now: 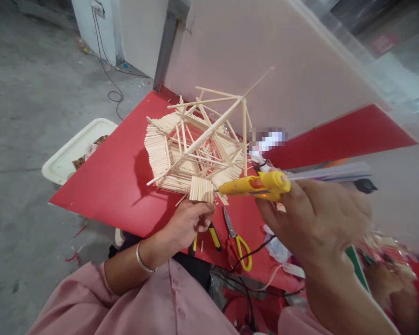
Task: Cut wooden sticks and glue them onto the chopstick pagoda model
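Note:
A model built of thin wooden sticks stands on the red tabletop, with an open frame rising from a wide rim of sticks laid side by side. At its near edge is a small flat panel of sticks. My left hand is closed at that panel's lower edge, thumb against it and fingers curled underneath. In my right hand is a yellow glue gun, its nozzle pointing left and touching or nearly touching the panel's right side. A clear glue stick seems to extend from its back.
Scissors with red and yellow handles and yellow-black pliers lie near the red table's front edge. Black cords and crumpled plastic are at right. A pale tray stands left; a panel rises behind.

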`<state>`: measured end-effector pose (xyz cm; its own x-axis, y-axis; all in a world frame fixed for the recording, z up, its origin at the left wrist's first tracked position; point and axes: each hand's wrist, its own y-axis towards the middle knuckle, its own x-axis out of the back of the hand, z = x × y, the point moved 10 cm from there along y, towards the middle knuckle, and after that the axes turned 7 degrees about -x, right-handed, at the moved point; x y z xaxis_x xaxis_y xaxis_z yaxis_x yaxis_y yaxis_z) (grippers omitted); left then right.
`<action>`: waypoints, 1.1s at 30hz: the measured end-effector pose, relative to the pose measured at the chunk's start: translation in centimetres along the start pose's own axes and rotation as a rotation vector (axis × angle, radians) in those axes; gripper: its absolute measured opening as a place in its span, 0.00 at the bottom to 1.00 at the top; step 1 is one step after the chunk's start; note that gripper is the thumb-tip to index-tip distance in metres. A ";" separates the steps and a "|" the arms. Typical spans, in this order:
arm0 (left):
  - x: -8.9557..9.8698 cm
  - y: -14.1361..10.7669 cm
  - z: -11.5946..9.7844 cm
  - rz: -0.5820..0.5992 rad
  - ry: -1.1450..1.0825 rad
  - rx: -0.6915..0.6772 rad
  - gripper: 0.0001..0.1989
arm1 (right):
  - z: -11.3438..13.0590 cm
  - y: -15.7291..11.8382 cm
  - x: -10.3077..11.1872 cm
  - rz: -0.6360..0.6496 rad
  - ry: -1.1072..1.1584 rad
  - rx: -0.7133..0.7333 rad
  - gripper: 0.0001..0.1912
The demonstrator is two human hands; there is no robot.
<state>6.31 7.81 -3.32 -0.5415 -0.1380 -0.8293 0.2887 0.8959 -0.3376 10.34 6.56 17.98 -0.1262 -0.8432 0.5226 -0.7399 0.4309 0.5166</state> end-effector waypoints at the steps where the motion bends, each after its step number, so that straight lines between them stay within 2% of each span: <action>1: 0.0 0.0 0.1 -0.001 -0.007 -0.004 0.12 | -0.1 -0.1 0.0 0.006 -0.001 -0.004 0.13; 12: 0.0 0.2 0.3 -0.002 -0.016 -0.037 0.16 | -0.1 -0.4 -0.3 0.037 0.129 -0.009 0.14; 19: 0.2 0.0 0.8 -0.009 -0.098 -0.007 0.16 | -0.1 -0.6 -0.4 0.057 0.113 -0.012 0.14; 33: -0.6 -0.2 0.8 0.038 -0.149 -0.052 0.17 | 0.1 -0.5 -0.2 0.073 0.128 0.010 0.15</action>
<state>7.16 7.34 -3.10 -0.4067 -0.1610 -0.8993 0.2637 0.9218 -0.2843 10.69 6.53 17.54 -0.0952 -0.7612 0.6415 -0.7382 0.4862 0.4675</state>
